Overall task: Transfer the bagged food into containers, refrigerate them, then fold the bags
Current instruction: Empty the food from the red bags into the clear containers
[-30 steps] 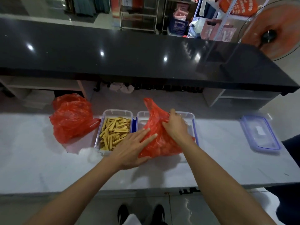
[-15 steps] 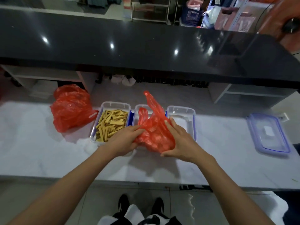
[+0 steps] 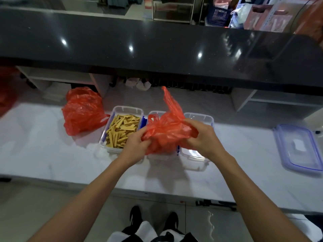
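A red plastic bag [image 3: 167,131] with food inside is held over two clear containers in the middle of the white counter. My left hand [image 3: 136,145] grips its left side and my right hand [image 3: 201,137] grips its right side. One handle sticks up behind. The middle container [image 3: 155,114] is mostly hidden by the bag. The right container [image 3: 197,159] looks empty. To the left stands a clear container [image 3: 127,110] filled with yellow strips [image 3: 124,130]. A second full red bag [image 3: 82,110] sits farther left.
A clear lid with blue trim [image 3: 298,147] lies on the white counter [image 3: 52,154] at the right. A black raised counter [image 3: 157,48] runs across behind. The counter's front edge is close to my feet.
Both hands have closed on the red bag's sides and pulled it together over the containers. One second ago my left hand was open beside it. The view has shifted slightly.
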Demonstrator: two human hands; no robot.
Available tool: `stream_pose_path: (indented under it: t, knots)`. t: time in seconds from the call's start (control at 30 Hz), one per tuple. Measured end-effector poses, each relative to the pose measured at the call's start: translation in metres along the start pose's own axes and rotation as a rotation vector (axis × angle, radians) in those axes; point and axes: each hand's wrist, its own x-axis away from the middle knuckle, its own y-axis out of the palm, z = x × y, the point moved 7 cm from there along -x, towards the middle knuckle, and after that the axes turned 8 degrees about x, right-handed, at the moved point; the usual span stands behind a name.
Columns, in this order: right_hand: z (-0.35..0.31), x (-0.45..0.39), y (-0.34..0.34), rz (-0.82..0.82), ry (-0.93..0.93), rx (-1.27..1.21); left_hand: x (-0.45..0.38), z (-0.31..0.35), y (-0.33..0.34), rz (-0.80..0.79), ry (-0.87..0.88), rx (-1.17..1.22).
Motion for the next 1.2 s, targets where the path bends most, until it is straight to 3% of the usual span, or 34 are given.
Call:
stream_pose_path:
  t: [0.2, 0.5, 0.6, 0.73, 0.83, 0.93, 1.07, 1.2]
  knots:
    - [-0.041, -0.044, -0.016, 0.006, 0.035, 0.007, 0.004, -0.001, -0.002, 0.159, -0.138, 0.259]
    - [-0.022, -0.085, 0.062, -0.369, 0.141, 0.361, 0.011, -0.019, 0.021, 0.023, -0.337, 0.025]
    - [-0.022, -0.091, 0.082, -0.417, 0.125, 0.433, 0.022, -0.011, 0.025, 0.002, -0.263, -0.039]
    - [-0.023, -0.094, 0.092, -0.361, 0.111, 0.443, 0.038, -0.008, 0.022, 0.048, -0.106, -0.073]
    - [-0.017, -0.09, 0.092, -0.264, 0.117, 0.346, 0.045, -0.013, 0.017, 0.051, -0.029, -0.369]
    - [-0.013, -0.084, 0.086, -0.189, 0.102, 0.215, 0.045, -0.015, 0.02, -0.007, 0.191, -0.669]
    - [-0.013, -0.055, 0.067, -0.135, 0.043, 0.005, 0.04, -0.026, 0.027, -0.084, 0.22, -0.855]
    - [0.001, -0.013, 0.069, -0.234, -0.061, 0.168, 0.032, -0.032, 0.034, -0.103, 0.241, -0.969]
